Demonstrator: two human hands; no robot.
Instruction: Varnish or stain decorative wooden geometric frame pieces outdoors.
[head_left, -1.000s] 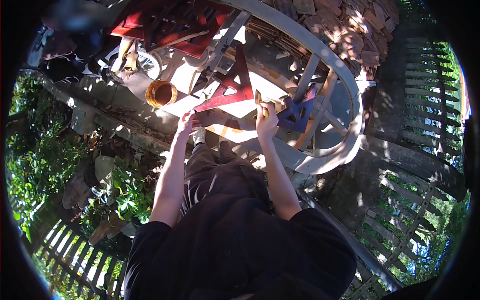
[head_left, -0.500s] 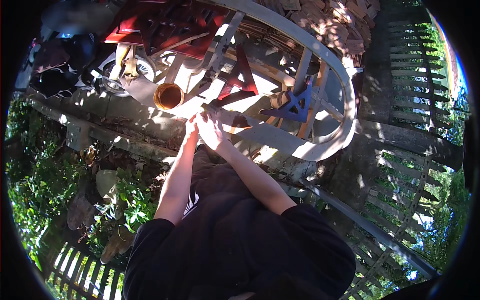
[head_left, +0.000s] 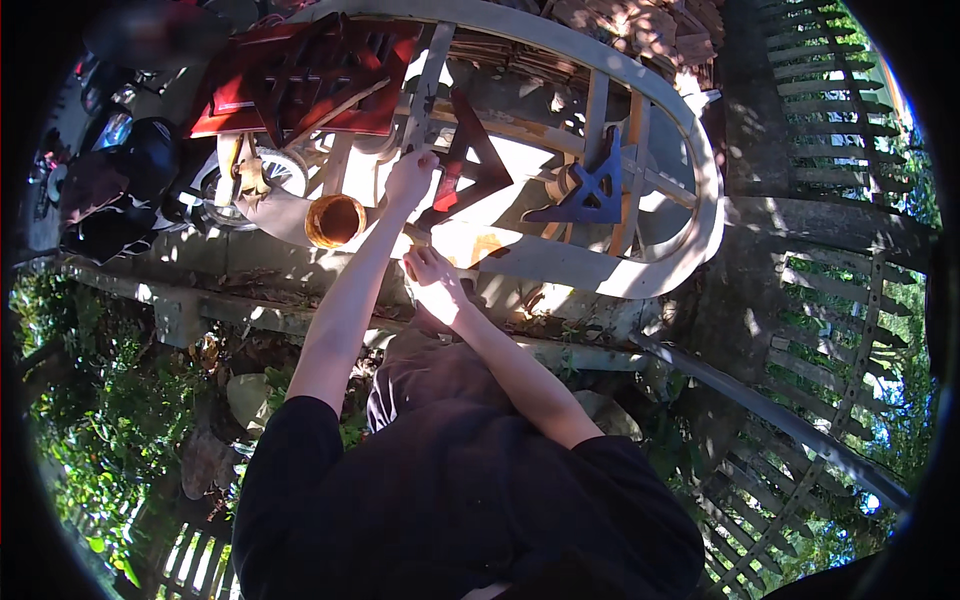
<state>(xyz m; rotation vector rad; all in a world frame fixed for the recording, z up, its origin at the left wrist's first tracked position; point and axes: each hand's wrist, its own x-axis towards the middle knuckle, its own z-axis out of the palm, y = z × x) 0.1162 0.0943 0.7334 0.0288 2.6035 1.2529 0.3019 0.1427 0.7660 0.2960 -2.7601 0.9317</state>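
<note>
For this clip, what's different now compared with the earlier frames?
The left hand has reached forward, from the near tip of the red bracket to its left side. The right hand, first out to the right with a brush, has come left and back toward the body; whether it still grips the brush is unclear. The blue bracket and orange-brown pot stayed put.

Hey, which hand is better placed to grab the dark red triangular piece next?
Probably your left hand: it's close beside the dark red, triangular openwork piece, whereas your right hand is lower in view, nearer your body.
</note>
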